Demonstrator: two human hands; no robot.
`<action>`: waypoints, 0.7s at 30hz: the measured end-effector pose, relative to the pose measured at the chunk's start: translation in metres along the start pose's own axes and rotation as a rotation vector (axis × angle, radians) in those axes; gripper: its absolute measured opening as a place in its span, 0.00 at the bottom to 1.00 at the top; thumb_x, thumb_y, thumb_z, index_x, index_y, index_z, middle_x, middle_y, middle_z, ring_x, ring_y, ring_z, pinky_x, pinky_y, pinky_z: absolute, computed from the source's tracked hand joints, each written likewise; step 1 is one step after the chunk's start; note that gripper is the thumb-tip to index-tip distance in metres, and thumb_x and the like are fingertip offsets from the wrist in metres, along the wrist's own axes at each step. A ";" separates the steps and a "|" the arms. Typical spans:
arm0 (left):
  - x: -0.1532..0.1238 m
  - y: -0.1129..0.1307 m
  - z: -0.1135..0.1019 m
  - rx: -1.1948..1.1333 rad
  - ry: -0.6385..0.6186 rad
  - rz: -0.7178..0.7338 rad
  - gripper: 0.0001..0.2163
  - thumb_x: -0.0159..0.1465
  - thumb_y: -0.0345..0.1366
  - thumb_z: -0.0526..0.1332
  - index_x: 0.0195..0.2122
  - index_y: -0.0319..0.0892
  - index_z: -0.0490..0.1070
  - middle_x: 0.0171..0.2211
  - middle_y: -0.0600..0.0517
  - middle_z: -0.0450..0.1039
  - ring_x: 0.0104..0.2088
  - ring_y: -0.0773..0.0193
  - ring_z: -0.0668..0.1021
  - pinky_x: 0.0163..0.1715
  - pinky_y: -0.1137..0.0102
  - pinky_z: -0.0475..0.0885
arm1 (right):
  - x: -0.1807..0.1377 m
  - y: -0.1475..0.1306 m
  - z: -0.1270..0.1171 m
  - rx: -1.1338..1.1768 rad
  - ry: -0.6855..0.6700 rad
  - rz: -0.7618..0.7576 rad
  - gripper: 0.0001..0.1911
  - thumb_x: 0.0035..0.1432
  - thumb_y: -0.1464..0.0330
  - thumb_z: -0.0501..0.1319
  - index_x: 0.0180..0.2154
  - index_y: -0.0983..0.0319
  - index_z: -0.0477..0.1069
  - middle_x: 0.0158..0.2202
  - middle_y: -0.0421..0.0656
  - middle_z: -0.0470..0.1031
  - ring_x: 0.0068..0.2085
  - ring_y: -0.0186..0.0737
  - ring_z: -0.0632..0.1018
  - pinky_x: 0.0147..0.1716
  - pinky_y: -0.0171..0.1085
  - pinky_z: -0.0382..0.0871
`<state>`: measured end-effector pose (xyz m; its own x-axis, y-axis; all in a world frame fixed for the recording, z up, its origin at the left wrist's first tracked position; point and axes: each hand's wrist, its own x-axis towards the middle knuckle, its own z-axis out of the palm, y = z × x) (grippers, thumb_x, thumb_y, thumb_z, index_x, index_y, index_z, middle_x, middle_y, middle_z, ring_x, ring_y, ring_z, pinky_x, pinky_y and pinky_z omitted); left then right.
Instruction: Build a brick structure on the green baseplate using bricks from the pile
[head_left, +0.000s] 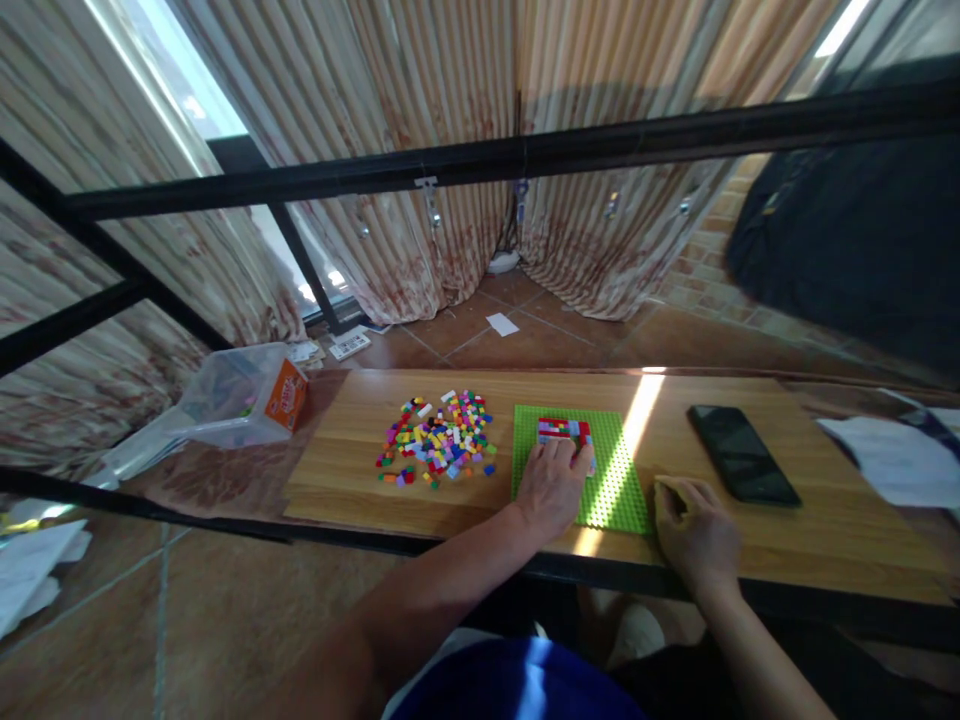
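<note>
Bricks (pixel 565 428) are set on a green baseplate (pixel 613 455) beneath the left hand (pixel 553 485), the right hand (pixel 699 535) loosely curled, both grips unclear; many pieces (pixel 454 437) are left loose.

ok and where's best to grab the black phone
I'd grip the black phone at mid-length across its two long edges, thumb on one and fingers on the other, coming down from above. It lies flat, so only its thin edges offer a hold, and its narrow width should suit one hand. The right hand is nearest, beside its lower left side in the picture.
</note>
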<state>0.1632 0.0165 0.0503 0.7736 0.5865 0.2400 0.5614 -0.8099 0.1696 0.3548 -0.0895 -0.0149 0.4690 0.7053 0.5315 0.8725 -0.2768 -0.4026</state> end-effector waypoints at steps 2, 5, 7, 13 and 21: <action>-0.003 -0.001 -0.002 -0.048 0.025 -0.011 0.19 0.68 0.30 0.50 0.61 0.39 0.61 0.46 0.44 0.69 0.45 0.54 0.72 0.42 0.61 0.69 | 0.000 0.001 0.000 -0.020 -0.003 0.003 0.13 0.60 0.64 0.55 0.36 0.62 0.77 0.36 0.48 0.78 0.35 0.45 0.77 0.33 0.40 0.68; -0.014 -0.004 -0.005 -0.137 0.082 -0.030 0.23 0.66 0.29 0.52 0.63 0.39 0.57 0.50 0.44 0.69 0.47 0.54 0.72 0.45 0.60 0.69 | 0.001 0.001 0.000 -0.033 -0.010 0.005 0.13 0.60 0.64 0.55 0.36 0.62 0.77 0.36 0.48 0.78 0.34 0.45 0.77 0.33 0.40 0.67; -0.030 -0.007 -0.007 -0.190 0.104 -0.047 0.22 0.66 0.28 0.53 0.61 0.39 0.59 0.52 0.44 0.69 0.49 0.54 0.71 0.49 0.60 0.69 | 0.000 0.001 0.000 -0.024 -0.011 -0.004 0.13 0.60 0.64 0.55 0.36 0.62 0.77 0.35 0.48 0.78 0.34 0.45 0.77 0.33 0.40 0.67; -0.091 -0.029 -0.015 -0.254 0.087 -0.154 0.13 0.64 0.27 0.54 0.50 0.42 0.68 0.46 0.46 0.71 0.48 0.57 0.72 0.52 0.60 0.70 | -0.001 0.005 0.001 -0.032 -0.002 0.005 0.14 0.60 0.63 0.55 0.36 0.62 0.77 0.36 0.49 0.78 0.34 0.47 0.77 0.33 0.41 0.67; -0.109 -0.070 -0.022 -0.200 0.208 -0.415 0.08 0.63 0.26 0.56 0.42 0.41 0.69 0.42 0.48 0.72 0.45 0.56 0.73 0.49 0.60 0.71 | 0.000 0.004 -0.002 -0.050 -0.010 -0.006 0.15 0.59 0.62 0.54 0.37 0.62 0.77 0.37 0.50 0.78 0.34 0.48 0.77 0.31 0.42 0.66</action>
<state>0.0328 0.0094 0.0331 0.4107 0.8625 0.2958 0.7259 -0.5056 0.4663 0.3590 -0.0918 -0.0147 0.4627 0.7135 0.5262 0.8811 -0.3046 -0.3617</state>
